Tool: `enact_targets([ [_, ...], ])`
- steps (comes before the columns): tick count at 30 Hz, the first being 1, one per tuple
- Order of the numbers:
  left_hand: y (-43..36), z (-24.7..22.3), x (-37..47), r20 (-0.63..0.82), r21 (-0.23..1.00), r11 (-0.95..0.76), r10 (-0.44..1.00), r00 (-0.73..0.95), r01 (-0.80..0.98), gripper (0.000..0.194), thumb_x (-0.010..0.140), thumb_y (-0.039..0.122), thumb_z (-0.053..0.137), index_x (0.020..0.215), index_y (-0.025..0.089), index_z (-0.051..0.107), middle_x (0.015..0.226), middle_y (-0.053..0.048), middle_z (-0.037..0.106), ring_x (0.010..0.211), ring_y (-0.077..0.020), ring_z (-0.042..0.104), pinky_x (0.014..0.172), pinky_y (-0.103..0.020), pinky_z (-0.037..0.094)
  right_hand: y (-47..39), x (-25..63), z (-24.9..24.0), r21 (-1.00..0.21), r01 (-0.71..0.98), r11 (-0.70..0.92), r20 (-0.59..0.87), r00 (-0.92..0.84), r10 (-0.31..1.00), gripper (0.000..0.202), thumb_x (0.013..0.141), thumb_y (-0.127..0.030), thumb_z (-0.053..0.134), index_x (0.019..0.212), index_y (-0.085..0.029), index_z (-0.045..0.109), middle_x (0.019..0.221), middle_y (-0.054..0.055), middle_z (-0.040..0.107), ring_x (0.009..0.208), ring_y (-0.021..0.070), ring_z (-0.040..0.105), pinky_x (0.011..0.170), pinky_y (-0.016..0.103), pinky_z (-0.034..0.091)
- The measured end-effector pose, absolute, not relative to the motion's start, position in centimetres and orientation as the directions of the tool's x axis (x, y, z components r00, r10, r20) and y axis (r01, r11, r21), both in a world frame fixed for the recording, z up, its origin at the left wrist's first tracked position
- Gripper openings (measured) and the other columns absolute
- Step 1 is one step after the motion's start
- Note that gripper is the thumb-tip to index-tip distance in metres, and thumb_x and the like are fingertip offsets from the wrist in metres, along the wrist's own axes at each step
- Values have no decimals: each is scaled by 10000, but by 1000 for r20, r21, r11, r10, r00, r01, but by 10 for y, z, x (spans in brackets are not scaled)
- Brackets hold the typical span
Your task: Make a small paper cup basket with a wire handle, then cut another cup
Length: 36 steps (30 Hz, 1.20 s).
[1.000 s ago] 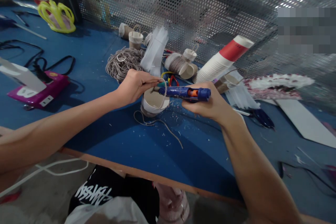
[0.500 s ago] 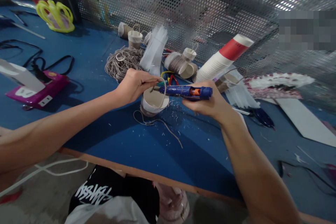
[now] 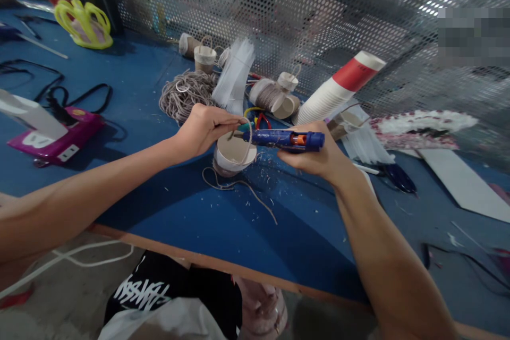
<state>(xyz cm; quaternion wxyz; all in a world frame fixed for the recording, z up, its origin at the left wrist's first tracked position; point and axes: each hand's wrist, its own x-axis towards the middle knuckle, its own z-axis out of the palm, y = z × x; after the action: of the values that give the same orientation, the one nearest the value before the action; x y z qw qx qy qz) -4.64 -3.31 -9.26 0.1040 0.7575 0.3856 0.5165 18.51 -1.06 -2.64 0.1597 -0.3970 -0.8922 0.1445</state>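
Note:
My right hand point(image 3: 319, 156) is wrapped round a blue hot glue gun point(image 3: 273, 138), its nozzle pointing left over the mouth of a paper cup point(image 3: 236, 156). With fingertips pinched together, my left hand point(image 3: 207, 128) holds a grey-brown cord point(image 3: 251, 135) that arches above the cup's rim. The cord's lower part reaches inside the cup. A loose tail of cord point(image 3: 255, 199) trails on the blue table in front of it. The nozzle tip is close to my left fingertips; whether it touches the cord I cannot tell.
Behind the cup lie a heap of cord point(image 3: 185, 98), clear glue sticks point(image 3: 235, 71) and several cord-wrapped cups. A stack of paper cups point(image 3: 338, 87) leans at right. A purple power strip point(image 3: 59, 135) and yellow crown-shaped piece point(image 3: 83, 26) are at left. A perforated metal screen point(image 3: 223, 5) stands behind.
The glue gun and my right hand have shifted very slightly to the right. My left hand, the cord and the cup look unmoved.

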Motion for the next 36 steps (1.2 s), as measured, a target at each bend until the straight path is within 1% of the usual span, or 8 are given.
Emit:
enact_targets([
  [11, -33, -92, -46, 699, 568, -675, 697, 157, 471, 226, 889, 330, 611, 891, 186, 786, 845, -56, 783, 780, -177, 746, 698, -229, 602, -7, 185, -31, -428, 657, 621, 157, -622, 767, 248, 599, -159, 588, 476, -207, 378, 461, -52, 397, 475, 77, 337, 470, 263, 263],
  [17, -33, -93, -47, 685, 584, -665, 711, 157, 465, 233, 885, 335, 613, 885, 179, 785, 869, -58, 784, 793, -189, 749, 718, -246, 611, -8, 189, -28, -612, 551, 567, 65, -679, 731, 151, 654, -283, 675, 632, -196, 554, 587, -19, 559, 556, 116, 488, 522, 263, 391],
  [21, -32, -94, -48, 696, 570, -674, 700, 160, 470, 222, 887, 320, 611, 889, 183, 785, 871, -60, 784, 793, -181, 750, 699, -228, 607, -7, 195, -21, -783, 418, 460, -59, -787, 614, 325, 635, -408, 751, 850, -204, 616, 747, -3, 618, 623, 126, 547, 554, 257, 452],
  [23, -32, -94, -47, 708, 560, -687, 687, 163, 463, 223, 889, 320, 611, 890, 181, 785, 871, -66, 784, 782, -181, 749, 691, -230, 605, -4, 198, -21, -846, 369, 385, -95, -814, 573, 451, 613, -530, 761, 901, -214, 617, 717, -23, 589, 541, 97, 504, 466, 230, 411],
  [26, -33, -94, -47, 716, 551, -692, 679, 162, 465, 232, 891, 334, 610, 886, 180, 784, 860, -68, 784, 764, -182, 748, 686, -235, 601, -1, 200, -24, -885, 391, 254, -162, -770, 617, 525, 667, -709, 643, 856, -220, 633, 625, -29, 563, 418, 71, 421, 364, 222, 330],
  [31, -33, -93, -48, 694, 567, -668, 702, 158, 481, 252, 887, 365, 610, 884, 183, 784, 830, -59, 782, 770, -180, 745, 675, -226, 594, -1, 199, -24, -868, 457, 194, -219, -703, 677, 509, 687, -705, 588, 801, -214, 650, 602, 4, 607, 386, 81, 433, 345, 243, 317],
  [33, -33, -93, -48, 691, 568, -667, 705, 159, 482, 252, 887, 362, 609, 889, 180, 784, 834, -61, 782, 776, -182, 744, 681, -231, 594, -1, 199, -22, -899, 401, 177, -194, -726, 660, 538, 654, -709, 579, 824, -204, 651, 583, 7, 610, 382, 94, 454, 336, 244, 308],
  [36, -33, -93, -48, 694, 569, -669, 703, 157, 478, 245, 889, 349, 607, 883, 181, 785, 834, -61, 781, 778, -182, 743, 693, -230, 598, -1, 201, -21, -941, 311, 131, -143, -719, 680, 569, 604, -674, 615, 912, -197, 644, 687, 33, 679, 418, 125, 523, 357, 261, 356],
])
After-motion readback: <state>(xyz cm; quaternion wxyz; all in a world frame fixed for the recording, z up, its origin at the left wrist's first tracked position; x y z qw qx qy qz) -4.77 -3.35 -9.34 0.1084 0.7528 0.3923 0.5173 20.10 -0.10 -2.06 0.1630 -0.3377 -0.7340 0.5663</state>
